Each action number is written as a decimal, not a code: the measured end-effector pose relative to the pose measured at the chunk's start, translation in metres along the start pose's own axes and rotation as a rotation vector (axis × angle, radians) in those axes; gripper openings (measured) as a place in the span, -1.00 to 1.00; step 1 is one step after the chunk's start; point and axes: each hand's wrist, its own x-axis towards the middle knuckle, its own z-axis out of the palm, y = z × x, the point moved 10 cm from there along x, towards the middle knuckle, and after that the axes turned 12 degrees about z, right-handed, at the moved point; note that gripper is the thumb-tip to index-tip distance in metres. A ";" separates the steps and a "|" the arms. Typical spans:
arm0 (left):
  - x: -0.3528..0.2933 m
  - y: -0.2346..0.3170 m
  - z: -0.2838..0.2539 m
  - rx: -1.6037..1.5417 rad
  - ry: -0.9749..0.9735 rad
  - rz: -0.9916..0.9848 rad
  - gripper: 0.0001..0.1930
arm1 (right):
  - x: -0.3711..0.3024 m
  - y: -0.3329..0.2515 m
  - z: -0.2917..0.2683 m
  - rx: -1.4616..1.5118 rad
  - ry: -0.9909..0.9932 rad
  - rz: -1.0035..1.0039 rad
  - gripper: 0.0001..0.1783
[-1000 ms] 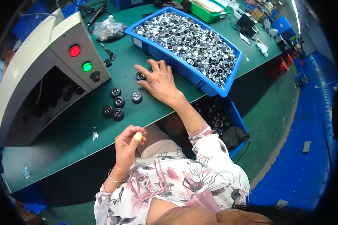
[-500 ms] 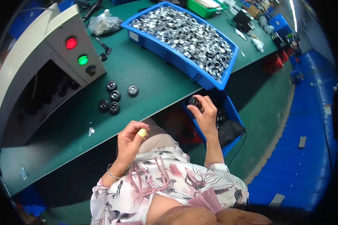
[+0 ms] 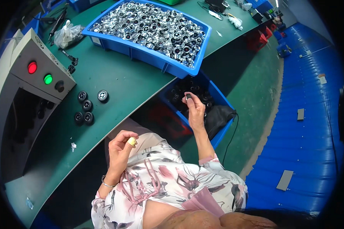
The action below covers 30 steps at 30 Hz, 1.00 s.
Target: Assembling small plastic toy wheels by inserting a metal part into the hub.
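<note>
My right hand (image 3: 197, 114) is over a blue bin (image 3: 224, 95) below the table edge, its fingers and thumb pinched on a small black wheel (image 3: 188, 96). Many dark round parts lie in that bin, along with a black cloth-like piece (image 3: 221, 116). Above my lap, my left hand (image 3: 120, 149) is loosely curled, with a yellow wrap (image 3: 132, 141) on the thumb tip; nothing shows between its fingers. Several black wheels with silvery hubs, one of them a little apart (image 3: 103, 96), rest on the green table (image 3: 118, 89) ahead of that hand.
A blue tray (image 3: 151, 55) heaped with shiny clear-and-silver parts stands on the table. At the left is a grey machine (image 3: 25, 82) with a red and a green button. A plastic bag (image 3: 68, 35) lies behind it. A black cable (image 3: 231, 141) hangs beside the bin.
The view has shifted, moving the table and machine leftward in the picture. My right hand still pinches the black wheel, now turned more edge-on, over the bin. My left hand stays curled above my lap.
</note>
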 end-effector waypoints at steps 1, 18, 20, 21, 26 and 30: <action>0.001 -0.001 0.000 0.003 0.005 0.000 -0.86 | -0.004 -0.003 0.008 0.002 -0.005 0.002 -0.59; -0.009 -0.009 -0.001 -0.035 -0.032 -0.026 -0.85 | -0.054 -0.030 0.126 1.011 -0.625 0.478 -0.46; -0.009 -0.009 0.000 -0.039 -0.035 -0.023 -0.85 | -0.056 -0.027 0.130 1.065 -0.653 0.526 -0.44; -0.009 -0.008 0.000 -0.041 -0.038 -0.021 -0.85 | -0.056 -0.024 0.130 1.064 -0.650 0.525 -0.44; -0.010 -0.009 0.001 -0.037 -0.040 -0.025 -0.85 | -0.053 -0.015 0.124 1.184 -0.560 0.559 -0.45; -0.010 -0.009 0.001 -0.043 -0.036 -0.028 -0.85 | -0.051 -0.007 0.120 1.229 -0.530 0.600 -0.46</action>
